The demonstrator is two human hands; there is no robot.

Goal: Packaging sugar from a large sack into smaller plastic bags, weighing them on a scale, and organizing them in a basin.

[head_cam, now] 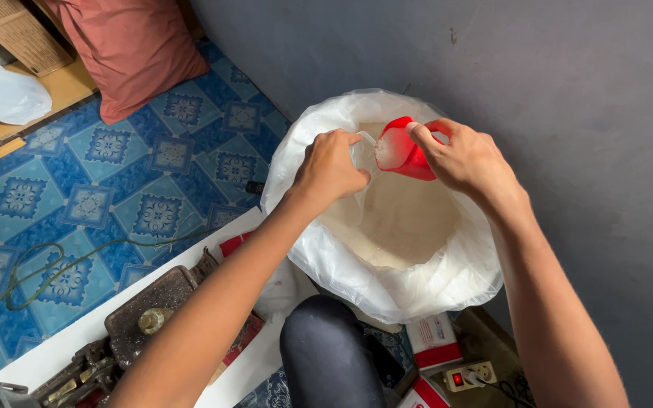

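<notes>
- While the head camera looks straight down, both bare hands meet over the open mouth of a large white plastic sack [447,279], which stands on the floor against a grey wall [568,91].
- The sack is filled with a pale, cream-coloured powder or fine grain [402,219]; I cannot tell which of the two it is.
- The right hand [466,159] is closed around a small red plastic scoop [406,151], with the thumb laid along its upper rim and the other fingers curled behind it.
- The scoop is above the pale filling, near the far side of the sack mouth, and it is tilted toward the left hand; some of the pale material is inside it.
- The left hand [330,166] is closed into a loose fist and pinches a small clear plastic bag [366,151], which touches the lip of the scoop.
- A dark-clothed knee [330,355] is just beside the near edge of the sack.
- To the left lies blue patterned floor covering [115,174], with a green cord [54,264] on it and a reddish cushion [134,49] farther away.
- A rusty metal scale [141,313] rests on a white board [62,347] at the lower left.
- A white power strip with a lit red switch [468,375] lies below the sack.
</notes>
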